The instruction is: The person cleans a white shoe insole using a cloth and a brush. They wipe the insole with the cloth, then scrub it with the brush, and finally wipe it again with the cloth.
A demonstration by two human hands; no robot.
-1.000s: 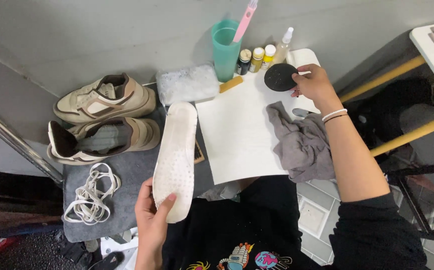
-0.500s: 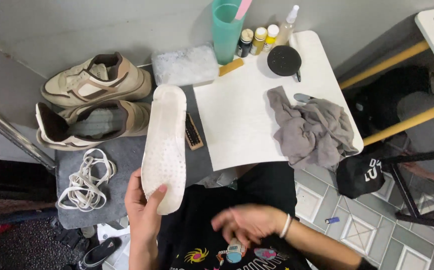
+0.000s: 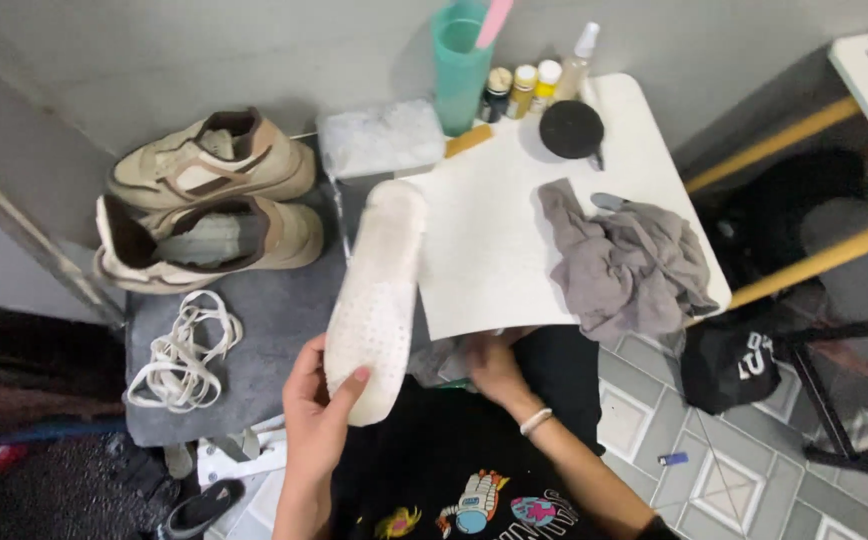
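Note:
My left hand [image 3: 316, 412] grips the near end of a long white perforated insole [image 3: 377, 296], which points away from me over the grey mat [image 3: 274, 330]. My right hand [image 3: 495, 365] reaches under the near edge of the white board [image 3: 494, 240], against a pale crumpled thing [image 3: 441, 362]; whether it grips that thing is hidden. Two beige and brown sneakers [image 3: 209, 205] without laces lie at the far left, and a bundle of white laces [image 3: 182, 350] rests near them.
A grey rag [image 3: 629, 262] lies on the white board. A round black tin [image 3: 571, 129], small bottles [image 3: 524, 88], a teal cup [image 3: 460, 62] and a white sponge [image 3: 379, 138] line the far edge. A black cap [image 3: 729, 365] and a lighter [image 3: 671, 459] lie on the tiled floor.
My right hand left the black tin, swung down to my lap, then rose to the board's near edge. The left hand has kept hold of the insole.

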